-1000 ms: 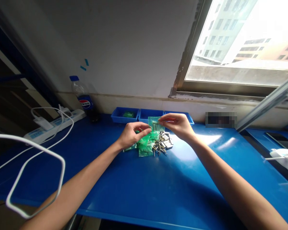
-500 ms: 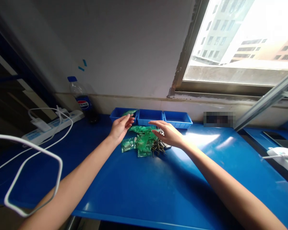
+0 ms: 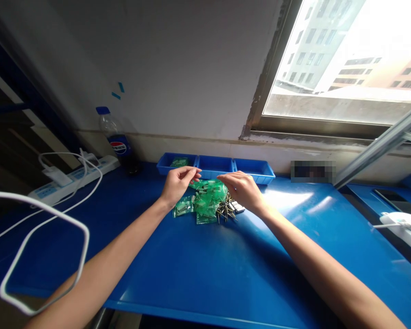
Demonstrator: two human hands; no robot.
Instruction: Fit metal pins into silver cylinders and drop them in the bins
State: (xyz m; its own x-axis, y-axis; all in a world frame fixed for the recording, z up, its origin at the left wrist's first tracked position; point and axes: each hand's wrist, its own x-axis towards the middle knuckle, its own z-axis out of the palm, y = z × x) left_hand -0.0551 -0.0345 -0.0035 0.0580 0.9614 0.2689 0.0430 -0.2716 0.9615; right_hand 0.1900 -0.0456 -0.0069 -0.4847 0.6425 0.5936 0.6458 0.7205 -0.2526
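My left hand (image 3: pixel 178 185) hovers above the left edge of a pile of small green-tinted plastic bags (image 3: pixel 207 201). Its fingers are loosely curled with nothing visible between them. Over the right side of the pile is my right hand (image 3: pixel 245 189), palm down, fingers stretched forward; what lies under the palm is hidden. Dark, thin screw-like metal pieces (image 3: pixel 226 212) spill out below it, beside some light-coloured pieces (image 3: pixel 238 208). A green bag (image 3: pixel 180 162) lies inside the left blue bin (image 3: pixel 161 168).
Behind the pile, a middle blue bin (image 3: pixel 212 174) and a right blue bin (image 3: pixel 265 177) continue the row along the wall. A cola bottle (image 3: pixel 118 146) and a power strip (image 3: pixel 43 194) with white cables stand left. A metal bar (image 3: pixel 380 141) slants at right.
The green bag at my left fingertips has been let go and now rests in the left bin. My left hand has come back right, toward the pile. My right hand has shifted slightly.
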